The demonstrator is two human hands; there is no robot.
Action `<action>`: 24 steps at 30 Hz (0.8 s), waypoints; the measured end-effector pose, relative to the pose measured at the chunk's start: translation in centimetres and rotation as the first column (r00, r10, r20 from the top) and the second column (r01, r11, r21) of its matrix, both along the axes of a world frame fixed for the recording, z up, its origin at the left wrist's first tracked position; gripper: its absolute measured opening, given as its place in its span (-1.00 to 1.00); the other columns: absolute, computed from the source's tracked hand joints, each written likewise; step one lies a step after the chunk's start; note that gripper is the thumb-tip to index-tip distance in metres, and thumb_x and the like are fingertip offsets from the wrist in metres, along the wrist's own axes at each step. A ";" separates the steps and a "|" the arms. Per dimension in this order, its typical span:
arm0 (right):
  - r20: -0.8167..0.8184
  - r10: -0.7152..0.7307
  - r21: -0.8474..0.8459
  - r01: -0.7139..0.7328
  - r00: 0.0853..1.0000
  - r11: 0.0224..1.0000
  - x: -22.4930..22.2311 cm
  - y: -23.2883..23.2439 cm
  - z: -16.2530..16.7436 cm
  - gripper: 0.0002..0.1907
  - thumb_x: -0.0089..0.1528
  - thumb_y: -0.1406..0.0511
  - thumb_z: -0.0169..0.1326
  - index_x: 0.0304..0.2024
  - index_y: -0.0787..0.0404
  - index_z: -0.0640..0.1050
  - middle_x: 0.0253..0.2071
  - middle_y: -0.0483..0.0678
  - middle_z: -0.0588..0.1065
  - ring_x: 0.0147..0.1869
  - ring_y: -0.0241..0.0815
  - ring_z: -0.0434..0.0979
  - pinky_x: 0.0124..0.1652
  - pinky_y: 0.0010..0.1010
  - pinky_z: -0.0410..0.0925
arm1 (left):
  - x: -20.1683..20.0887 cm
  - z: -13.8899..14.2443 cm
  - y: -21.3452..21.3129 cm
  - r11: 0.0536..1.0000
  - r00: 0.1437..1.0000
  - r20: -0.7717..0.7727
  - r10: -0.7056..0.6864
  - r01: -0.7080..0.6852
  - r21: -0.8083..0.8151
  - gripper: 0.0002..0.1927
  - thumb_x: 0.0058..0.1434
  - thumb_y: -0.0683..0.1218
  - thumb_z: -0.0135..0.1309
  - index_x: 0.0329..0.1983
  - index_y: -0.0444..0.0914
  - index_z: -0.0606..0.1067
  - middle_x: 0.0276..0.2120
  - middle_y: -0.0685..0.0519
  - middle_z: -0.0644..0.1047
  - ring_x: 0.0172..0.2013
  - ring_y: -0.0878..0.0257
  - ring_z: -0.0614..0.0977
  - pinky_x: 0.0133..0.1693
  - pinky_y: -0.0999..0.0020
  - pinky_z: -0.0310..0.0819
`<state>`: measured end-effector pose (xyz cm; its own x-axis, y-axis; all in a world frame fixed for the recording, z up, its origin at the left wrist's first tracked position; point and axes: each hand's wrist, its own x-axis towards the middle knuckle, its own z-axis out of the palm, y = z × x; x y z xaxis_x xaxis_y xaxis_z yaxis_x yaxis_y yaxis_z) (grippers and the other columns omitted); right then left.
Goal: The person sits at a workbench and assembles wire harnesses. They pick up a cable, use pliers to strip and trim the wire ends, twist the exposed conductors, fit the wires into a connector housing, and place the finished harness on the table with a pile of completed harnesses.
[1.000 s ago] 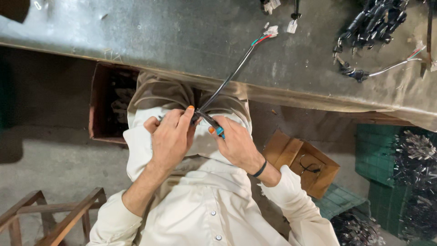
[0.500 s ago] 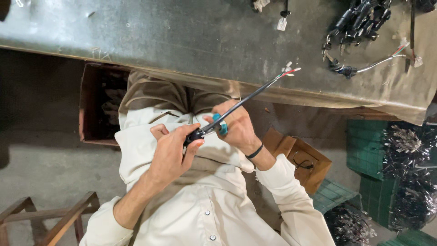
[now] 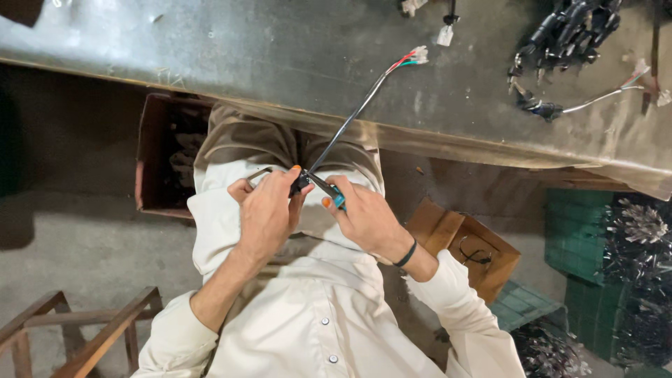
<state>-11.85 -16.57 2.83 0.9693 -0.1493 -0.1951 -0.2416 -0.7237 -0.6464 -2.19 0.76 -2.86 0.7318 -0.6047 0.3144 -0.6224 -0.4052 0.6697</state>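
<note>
My left hand (image 3: pixel 267 213) pinches the near end of a thin black cable (image 3: pixel 350 119) over my lap. The cable runs up and to the right over the grey workbench (image 3: pixel 280 63) and ends in a small white connector with red and green wires (image 3: pixel 416 55). My right hand (image 3: pixel 364 217) holds a small tool with a blue handle (image 3: pixel 330 192), its tip touching the cable end by my left thumb. Both hands sit close together above the cream shirt.
A bundle of black connectors and wires (image 3: pixel 567 35) lies on the bench at the far right. A brown cardboard box (image 3: pixel 164 154) stands under the bench on the left, another box (image 3: pixel 465 245) on the right, green crates (image 3: pixel 581 238) beyond, a wooden frame (image 3: pixel 77 329) at lower left.
The cable's far end has swung, dipping right and then rising back up over the bench. My hands have stayed together on the cable's near end.
</note>
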 end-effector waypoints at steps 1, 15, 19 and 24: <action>0.048 0.015 0.013 -0.016 0.999 1.000 0.0 -0.3 0.5 -0.70 0.29 0.32 0.09 0.04 0.28 0.44 -0.28 0.09 0.53 -0.17 0.18 0.54 -0.24 -0.08 0.38 | 0.2 0.7 -0.1 1.000 1.000 -0.009 0.014 -0.014 -0.022 -0.66 0.31 -0.05 0.24 0.07 -0.25 0.46 -0.38 0.09 0.52 -0.39 0.16 0.56 -0.13 0.15 0.05; 0.451 -0.028 -0.682 0.365 0.892 0.634 9.1 -7.9 5.8 -0.33 0.36 -0.03 0.04 0.33 0.29 0.35 0.38 0.22 0.26 0.57 0.22 0.04 0.43 0.28 -0.23 | 11.3 14.7 -24.7 0.984 0.970 0.163 -0.178 0.176 0.024 -0.61 0.37 0.20 0.11 -0.09 -0.21 0.50 -0.27 -0.03 0.67 -0.22 -0.02 0.71 -0.04 0.02 0.45; 0.479 -0.105 -0.675 0.442 0.871 0.591 9.4 -7.4 7.2 -0.33 0.37 -0.06 0.02 0.38 0.19 0.38 0.43 0.14 0.27 0.56 0.11 0.11 0.39 0.27 -0.18 | 16.7 14.4 -23.2 0.951 0.956 0.168 0.239 -0.266 0.159 -0.50 0.35 0.34 0.01 -0.35 -0.16 0.51 -0.54 -0.08 0.61 -0.50 -0.03 0.67 -0.50 0.04 0.45; 0.495 -0.115 -0.653 0.457 0.861 0.604 9.6 -7.3 8.0 -0.34 0.35 -0.05 0.02 0.37 0.15 0.39 0.43 0.09 0.28 0.51 0.06 0.16 0.38 0.24 -0.16 | 18.2 15.0 -20.7 0.888 0.950 0.196 0.244 -0.137 -0.440 -0.73 0.53 -0.01 -0.06 -0.18 -0.29 0.50 -0.38 -0.11 0.61 -0.35 -0.16 0.66 -0.35 0.01 0.51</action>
<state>-2.29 -23.85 10.81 0.8101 -0.3557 0.4661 -0.3939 -0.9190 -0.0168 16.05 -19.95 12.13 0.6895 -0.2353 0.6850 -0.7240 -0.2496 0.6430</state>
